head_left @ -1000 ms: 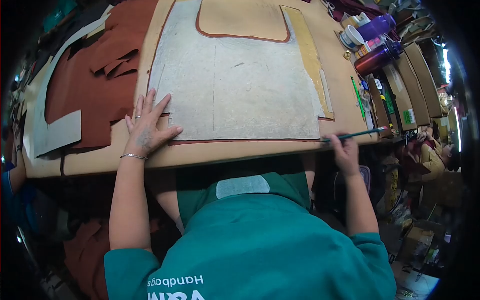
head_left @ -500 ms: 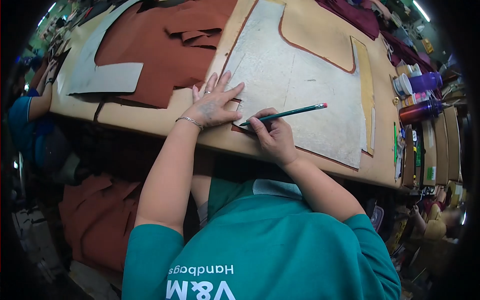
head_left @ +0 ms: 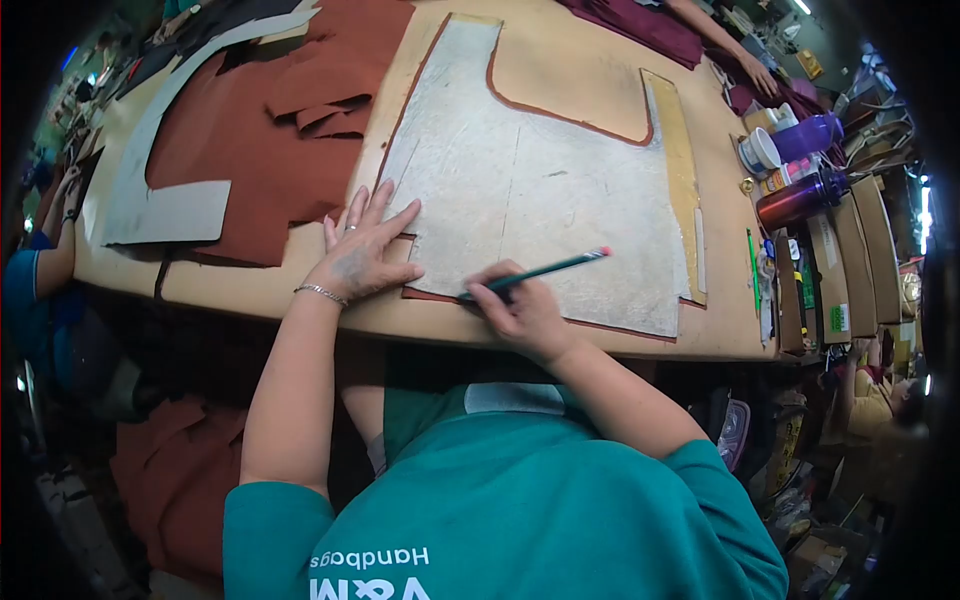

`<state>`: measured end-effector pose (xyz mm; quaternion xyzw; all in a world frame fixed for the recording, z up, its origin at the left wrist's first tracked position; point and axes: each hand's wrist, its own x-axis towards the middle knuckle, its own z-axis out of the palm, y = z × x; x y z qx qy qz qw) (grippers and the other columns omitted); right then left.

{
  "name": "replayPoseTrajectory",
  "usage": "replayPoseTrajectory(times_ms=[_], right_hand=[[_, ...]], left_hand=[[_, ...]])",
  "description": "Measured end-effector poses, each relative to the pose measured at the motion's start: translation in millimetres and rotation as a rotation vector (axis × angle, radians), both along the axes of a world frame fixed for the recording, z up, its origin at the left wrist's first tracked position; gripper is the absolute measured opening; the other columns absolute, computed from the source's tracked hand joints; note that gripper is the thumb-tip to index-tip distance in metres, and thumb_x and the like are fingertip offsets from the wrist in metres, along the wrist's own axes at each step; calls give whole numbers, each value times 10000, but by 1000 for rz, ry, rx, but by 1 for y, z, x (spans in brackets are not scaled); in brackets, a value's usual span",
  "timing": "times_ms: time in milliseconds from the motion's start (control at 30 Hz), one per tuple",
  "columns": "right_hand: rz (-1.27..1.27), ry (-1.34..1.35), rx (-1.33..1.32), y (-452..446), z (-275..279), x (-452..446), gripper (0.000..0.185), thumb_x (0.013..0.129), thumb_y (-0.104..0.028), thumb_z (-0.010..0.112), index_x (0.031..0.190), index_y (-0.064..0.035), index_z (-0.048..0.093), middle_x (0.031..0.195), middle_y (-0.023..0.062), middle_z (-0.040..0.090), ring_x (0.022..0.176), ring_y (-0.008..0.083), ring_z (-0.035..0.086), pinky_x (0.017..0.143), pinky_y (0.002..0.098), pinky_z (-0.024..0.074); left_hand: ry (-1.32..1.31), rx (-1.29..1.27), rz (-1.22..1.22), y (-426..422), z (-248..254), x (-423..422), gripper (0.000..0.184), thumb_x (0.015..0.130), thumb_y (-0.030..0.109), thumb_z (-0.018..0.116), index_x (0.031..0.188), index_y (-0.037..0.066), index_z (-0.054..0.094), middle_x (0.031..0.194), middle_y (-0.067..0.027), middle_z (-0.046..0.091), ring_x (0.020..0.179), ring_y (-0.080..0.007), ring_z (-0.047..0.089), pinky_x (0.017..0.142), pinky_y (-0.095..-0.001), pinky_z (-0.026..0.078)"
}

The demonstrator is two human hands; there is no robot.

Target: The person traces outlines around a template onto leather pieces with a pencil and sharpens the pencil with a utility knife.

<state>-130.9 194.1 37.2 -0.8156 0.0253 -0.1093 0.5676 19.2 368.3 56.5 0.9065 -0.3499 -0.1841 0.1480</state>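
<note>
A large pale-grey pattern template [head_left: 560,215] with a deep cutout lies flat on the table, over reddish-brown material that shows as a thin border [head_left: 640,333] along its edges. My left hand [head_left: 362,258] rests with fingers spread at the template's left side, its thumb and fingertips on or at the edge. In my right hand [head_left: 522,312] is a dark green pencil [head_left: 565,264] with a pink eraser end. The pencil's tip meets the template's lower edge, a short way right of its lower left corner.
Reddish-brown sheets [head_left: 250,150] lie at the left under another grey template [head_left: 170,212]. A yellow strip [head_left: 684,190] borders the right side. Beyond stand a purple tumbler [head_left: 800,198], a white cup [head_left: 760,150] and cardboard boxes [head_left: 825,270]. Another person's hand [head_left: 757,75] is at the far right.
The pencil tip has moved right along the template's lower edge, away from the corner. My left hand stays spread at the left side. The whole view has shifted, so the table appears farther left.
</note>
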Motion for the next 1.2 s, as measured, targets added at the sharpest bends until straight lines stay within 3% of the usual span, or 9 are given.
replayPoseTrajectory(times_ms=[167,200,300,433,633,733,900,1033,1200], right_hand=[[-155,89,-50,-92,6,-84,119,846,-126,557,891,-18,577,811,92,613,763,150,586,693,262,462],[-247,170,62,-107,19,-105,109,853,-117,548,879,-16,581,852,79,617,776,133,580,701,258,465],[-417,233,-37,-166,28,-167,94,873,-92,512,901,-8,543,838,85,611,796,132,581,721,252,465],[-526,26,-104,-171,34,-165,60,880,-58,481,868,-11,517,842,77,594,804,120,559,732,239,440],[-121,-60,118,-35,12,-30,83,854,-103,554,878,-26,534,736,32,550,678,87,510,618,230,430],[-52,-77,196,16,4,11,116,842,-136,583,863,-28,546,671,33,557,590,91,503,546,231,423],[-42,-109,78,37,-13,29,115,843,-126,578,860,-18,541,690,81,602,620,122,580,559,253,453],[46,-118,162,45,-17,32,90,846,-78,555,861,2,516,725,119,621,714,185,645,600,261,489],[49,-26,-1,6,-1,4,85,844,-88,557,866,-8,536,747,101,602,676,158,592,621,262,469]], left_hand=[[3,-2,10,-1,2,-1,827,601,470,687,1333,313,335,1465,-55,89,1345,-302,30,993,-627,13],[5,-4,10,-1,1,-1,827,601,469,688,1333,312,337,1465,-55,89,1345,-302,30,993,-627,11],[5,4,7,-1,1,0,827,600,469,688,1333,312,337,1464,-58,89,1345,-303,28,994,-625,7],[-10,-2,3,0,-1,-1,821,605,480,678,1332,308,339,1464,-63,91,1344,-308,31,989,-631,8],[-43,-9,-15,2,-6,1,807,622,493,663,1335,324,326,1462,-66,96,1341,-315,34,981,-639,32],[-51,-5,-17,3,-7,1,818,614,518,660,1335,333,320,1463,-63,87,1343,-305,29,983,-638,40],[-52,-8,-22,3,-7,2,831,599,536,660,1331,332,326,1464,-59,81,1343,-300,28,986,-637,42],[-54,-15,-16,3,-8,1,827,596,517,671,1328,330,335,1464,-59,82,1343,-301,28,986,-637,40],[-48,-14,-5,2,-6,0,822,599,481,682,1329,323,338,1463,-59,91,1343,-306,36,987,-636,34]])
